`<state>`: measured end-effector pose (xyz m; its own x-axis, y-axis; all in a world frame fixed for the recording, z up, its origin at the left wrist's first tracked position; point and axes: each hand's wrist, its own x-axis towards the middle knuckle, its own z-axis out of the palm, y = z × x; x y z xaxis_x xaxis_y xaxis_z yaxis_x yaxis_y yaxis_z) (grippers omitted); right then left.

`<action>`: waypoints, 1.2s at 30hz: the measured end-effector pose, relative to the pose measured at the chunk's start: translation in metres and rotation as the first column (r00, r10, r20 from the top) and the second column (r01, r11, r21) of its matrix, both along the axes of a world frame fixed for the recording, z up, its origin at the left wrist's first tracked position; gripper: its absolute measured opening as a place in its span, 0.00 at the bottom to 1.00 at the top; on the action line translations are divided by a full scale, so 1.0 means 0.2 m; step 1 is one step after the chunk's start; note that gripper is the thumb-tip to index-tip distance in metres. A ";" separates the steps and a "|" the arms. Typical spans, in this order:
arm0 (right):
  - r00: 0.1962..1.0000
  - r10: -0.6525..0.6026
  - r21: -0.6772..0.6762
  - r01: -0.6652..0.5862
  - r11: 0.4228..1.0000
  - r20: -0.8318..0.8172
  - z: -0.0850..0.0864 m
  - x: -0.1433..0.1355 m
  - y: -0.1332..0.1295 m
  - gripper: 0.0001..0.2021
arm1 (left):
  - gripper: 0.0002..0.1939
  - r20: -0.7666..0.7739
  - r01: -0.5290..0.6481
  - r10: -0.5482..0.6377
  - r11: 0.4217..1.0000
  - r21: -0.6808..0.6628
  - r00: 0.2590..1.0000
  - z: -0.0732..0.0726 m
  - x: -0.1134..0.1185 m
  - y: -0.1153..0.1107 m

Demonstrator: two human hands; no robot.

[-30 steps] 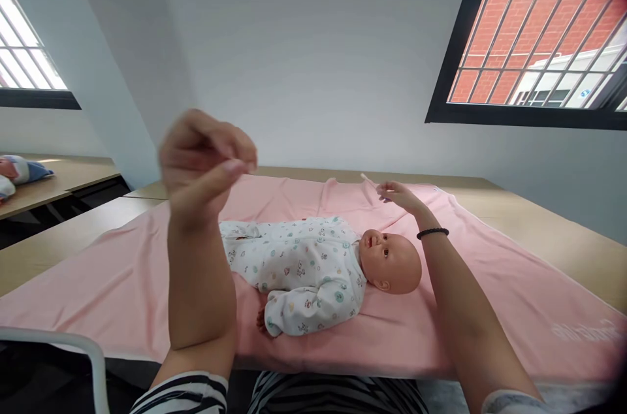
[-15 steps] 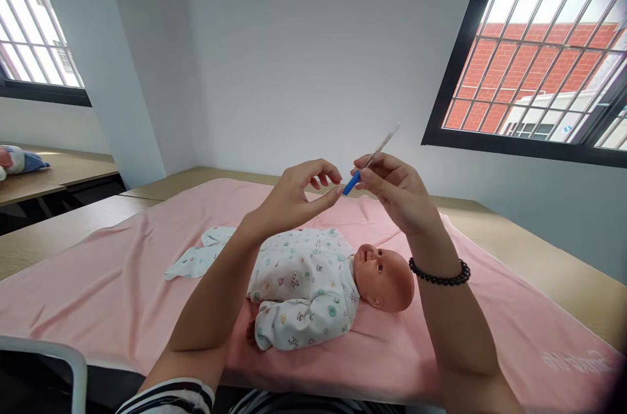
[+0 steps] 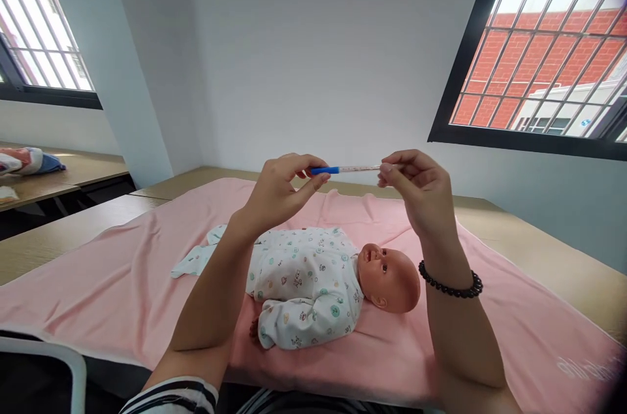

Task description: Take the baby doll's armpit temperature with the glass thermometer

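A thin clear stick with a blue end, like a thermometer [image 3: 353,169], is held level between both hands above the doll. My left hand [image 3: 290,187] pinches the blue end between thumb and fingers. The clear end is in the fingertips of my right hand [image 3: 416,184], which has a black bead bracelet at the wrist. Below lies a baby doll [image 3: 304,277] on its back in a white printed outfit, its bald head to the right and the empty-looking trouser legs to the left.
A pink cloth [image 3: 112,283] covers much of the wooden table [image 3: 529,238]. Another dressed doll [image 3: 34,161] lies on a table at the far left. A white metal rail [image 3: 53,349] stands at the lower left. Barred windows and a wall are behind.
The stick has swung from slanted to level. My left hand has taken hold of its blue end, and my right hand has moved right to its clear end.
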<state>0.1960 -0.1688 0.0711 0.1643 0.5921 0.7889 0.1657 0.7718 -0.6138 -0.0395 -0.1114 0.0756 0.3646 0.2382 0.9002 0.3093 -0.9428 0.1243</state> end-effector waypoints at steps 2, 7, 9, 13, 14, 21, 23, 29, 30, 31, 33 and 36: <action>0.998 0.049 0.006 -0.049 0.999 -0.042 0.01 0.03 0.00 0.08 | 0.06 0.018 -0.015 0.015 1.000 0.012 1.000 0.00 0.00 0.00; 0.948 0.300 -0.066 -0.307 0.949 -0.103 -0.02 -0.05 0.06 0.15 | 0.05 0.049 -0.005 0.002 0.997 0.077 0.999 -0.04 0.07 -0.01; 0.934 0.350 -0.089 -0.355 0.931 -0.072 -0.05 -0.12 0.08 0.15 | 0.05 0.046 -0.019 0.014 0.993 0.116 0.999 -0.06 0.12 -0.01; 0.972 0.235 -0.074 -0.233 0.970 0.007 -0.08 -0.20 0.08 0.10 | 0.08 -0.018 -0.063 0.066 0.989 0.133 0.998 -0.08 0.16 0.00; 0.980 0.198 -0.056 -0.196 0.979 0.021 -0.08 -0.20 0.07 0.10 | 0.08 -0.059 -0.062 0.069 0.991 0.117 0.996 -0.08 0.16 -0.01; 0.929 0.151 -0.177 -0.095 0.980 0.338 -0.03 0.05 0.07 0.12 | 0.12 -0.046 -0.138 0.137 0.990 -0.007 0.989 -0.03 0.07 0.01; 0.846 0.014 -0.209 0.116 0.971 0.534 -0.03 0.14 0.10 0.13 | 0.10 0.046 -0.125 0.126 0.992 -0.021 0.991 -0.02 0.03 0.04; 0.865 -0.021 -0.288 0.190 0.939 0.501 -0.02 0.30 0.13 0.17 | 0.08 0.251 -0.070 0.079 0.997 -0.044 0.965 0.02 -0.09 0.12; 0.886 0.018 -0.292 0.134 0.947 0.463 -0.01 0.31 0.12 0.18 | 0.09 0.282 -0.061 0.072 0.997 -0.049 0.957 0.03 -0.11 0.14; 0.906 0.058 -0.283 0.070 0.956 0.419 0.00 0.33 0.10 0.19 | 0.09 0.319 -0.049 0.063 0.997 -0.053 0.946 0.03 -0.13 0.15; 0.949 0.119 -0.200 -0.061 0.978 0.291 0.01 0.36 0.06 0.16 | 0.11 0.421 -0.038 0.042 0.999 -0.017 0.906 0.05 -0.16 0.16; 0.983 0.183 0.060 -0.184 0.981 0.023 0.01 0.40 0.03 0.12 | 0.14 0.657 -0.149 0.036 0.982 0.117 0.753 0.08 -0.21 0.15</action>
